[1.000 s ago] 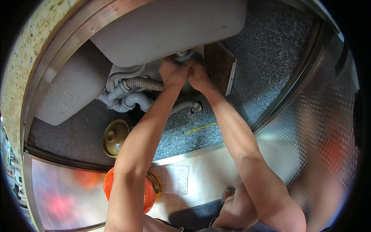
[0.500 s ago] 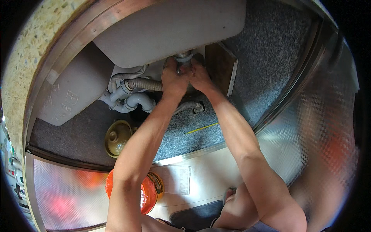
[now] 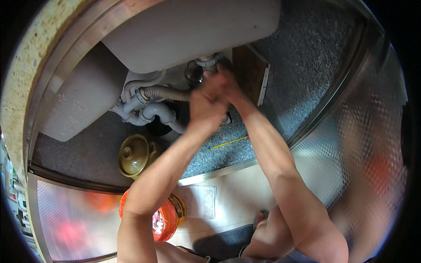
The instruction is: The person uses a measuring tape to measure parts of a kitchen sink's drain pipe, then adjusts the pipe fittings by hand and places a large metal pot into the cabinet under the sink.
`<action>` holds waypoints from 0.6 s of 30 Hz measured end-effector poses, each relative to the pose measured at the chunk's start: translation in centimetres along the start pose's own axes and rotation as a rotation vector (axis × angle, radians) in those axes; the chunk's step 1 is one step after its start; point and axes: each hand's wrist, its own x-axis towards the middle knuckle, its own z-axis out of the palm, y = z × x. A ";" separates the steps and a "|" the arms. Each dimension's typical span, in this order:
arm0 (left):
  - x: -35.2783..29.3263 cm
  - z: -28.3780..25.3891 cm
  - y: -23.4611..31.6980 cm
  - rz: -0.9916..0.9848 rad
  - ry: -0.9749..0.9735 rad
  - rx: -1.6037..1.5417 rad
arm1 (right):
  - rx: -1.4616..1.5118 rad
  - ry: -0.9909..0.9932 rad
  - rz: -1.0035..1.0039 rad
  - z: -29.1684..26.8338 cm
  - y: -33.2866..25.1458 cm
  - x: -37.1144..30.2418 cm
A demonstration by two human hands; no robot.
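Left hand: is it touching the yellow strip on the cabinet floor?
Apart: the head view shows speckled floor between the left hand and the yellow strip.

- The upper left is edged by a speckled, pale countertop (image 3: 27,74), bordered by a metal frame (image 3: 72,59).
- Toward the upper right, the cabinet interior (image 3: 307,48) is faced in speckled grey.
- Both sides are flanked by textured, shiny doors (image 3: 76,219) (blurred red patches are seen in each).
- Pale floor tiles (image 3: 243,193), lower centre, are brightly lit beside a dark mat (image 3: 221,246).
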 end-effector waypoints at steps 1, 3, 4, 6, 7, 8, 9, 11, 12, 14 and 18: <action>0.5 -0.7 0.1 -0.089 0.077 0.013 | -0.012 0.004 0.007 -0.3 -0.2 -0.4; 3.5 -6.0 0.6 -0.158 0.183 0.006 | -0.098 -0.061 -0.055 2.5 -7.3 -0.7; 4.6 -6.2 0.5 -0.230 0.228 -0.070 | -0.101 -0.057 -0.055 2.3 -6.9 -0.6; 5.1 -3.5 -0.9 -0.198 0.169 0.093 | -0.269 0.044 -0.139 0.9 -4.6 0.3; 5.4 -2.3 -1.6 -0.176 0.121 0.276 | -0.275 0.051 -0.139 0.5 -3.8 0.5; 4.0 -1.1 -1.4 -0.181 0.103 0.267 | -0.187 -0.012 -0.148 -0.2 -2.7 0.0; 1.7 0.1 -1.3 -0.032 0.021 0.212 | -0.099 -0.072 -0.155 -1.0 -1.5 -0.4; 0.2 -0.8 -0.5 0.108 -0.037 0.180 | -0.153 -0.097 -0.030 -0.2 -3.7 -0.4; 0.9 -2.2 -0.4 -0.054 0.121 0.047 | -0.215 -0.124 0.092 0.4 -5.0 -0.5; 4.0 -4.1 1.2 -0.128 0.094 -0.184 | -0.251 -0.055 0.020 0.5 -5.4 -0.2; 7.7 -5.8 -0.8 -0.146 -0.059 -0.101 | -0.127 0.023 -0.115 1.3 -6.8 -0.5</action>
